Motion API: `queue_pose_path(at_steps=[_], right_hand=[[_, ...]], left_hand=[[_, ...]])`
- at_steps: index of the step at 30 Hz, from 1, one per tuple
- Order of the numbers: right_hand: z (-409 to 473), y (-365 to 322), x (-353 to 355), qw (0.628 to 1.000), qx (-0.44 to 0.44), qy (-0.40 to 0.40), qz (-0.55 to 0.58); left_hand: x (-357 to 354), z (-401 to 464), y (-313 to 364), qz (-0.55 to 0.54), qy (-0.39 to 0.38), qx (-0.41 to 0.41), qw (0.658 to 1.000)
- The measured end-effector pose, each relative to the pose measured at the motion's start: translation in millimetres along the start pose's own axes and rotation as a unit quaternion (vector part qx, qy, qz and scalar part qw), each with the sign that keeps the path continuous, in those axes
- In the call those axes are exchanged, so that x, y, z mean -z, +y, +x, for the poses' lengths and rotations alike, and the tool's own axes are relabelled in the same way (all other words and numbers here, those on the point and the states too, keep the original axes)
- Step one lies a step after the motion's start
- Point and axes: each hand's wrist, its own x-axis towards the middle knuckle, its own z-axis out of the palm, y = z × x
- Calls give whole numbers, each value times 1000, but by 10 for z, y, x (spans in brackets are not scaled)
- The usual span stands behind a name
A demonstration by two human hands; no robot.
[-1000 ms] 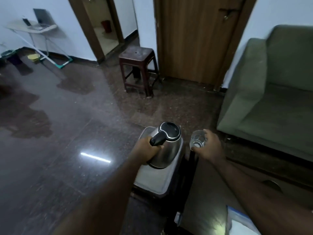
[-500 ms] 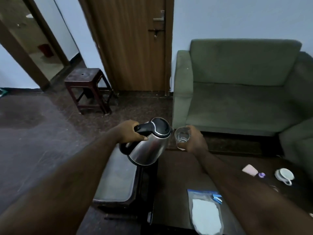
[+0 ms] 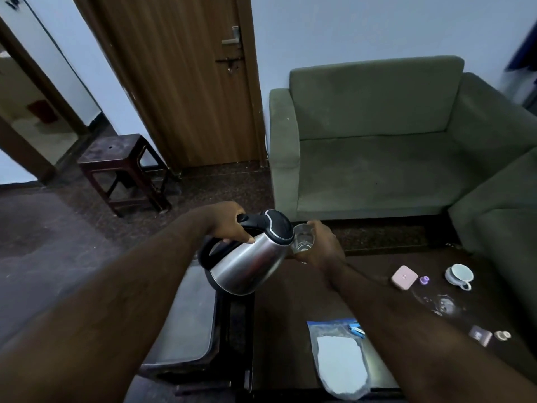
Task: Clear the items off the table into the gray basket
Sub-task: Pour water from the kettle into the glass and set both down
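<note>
My left hand [image 3: 229,225] grips the black handle of a steel kettle [image 3: 247,266], tilted with its lid toward a clear glass [image 3: 303,238] held in my right hand [image 3: 322,247]. Both hang over the left end of the dark table [image 3: 284,321]. The gray basket [image 3: 186,321] sits on the floor just left of the table, under the kettle. On the table lie a zip bag of white powder [image 3: 338,362], a pink case [image 3: 403,277], a white cup [image 3: 460,275], a clear plastic bottle [image 3: 438,302] and a small dark box [image 3: 479,335].
A green sofa [image 3: 377,158] stands behind the table and another green seat [image 3: 505,228] at the right. A dark wooden stool [image 3: 122,170] is on the floor at the left, in front of a brown door [image 3: 186,82].
The view has swung right from the floor toward the sofa and table. The kettle has tilted and its lid has come up against the glass, over the table's left end.
</note>
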Motion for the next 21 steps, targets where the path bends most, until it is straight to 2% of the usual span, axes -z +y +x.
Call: queue_pose_path(at_steps=[5,16,21], right_hand=[[-11,53,27,1000,-3,-7,-2],[-62,88,14,1000,-4,1,23],[-32,63,-14,1000,-13,0,-27]], left_hand=[[80,117,165,51,-33,-2,998],[198,213,348,152,-38,-1,988],[248,168,437,164,-40,-3,986]])
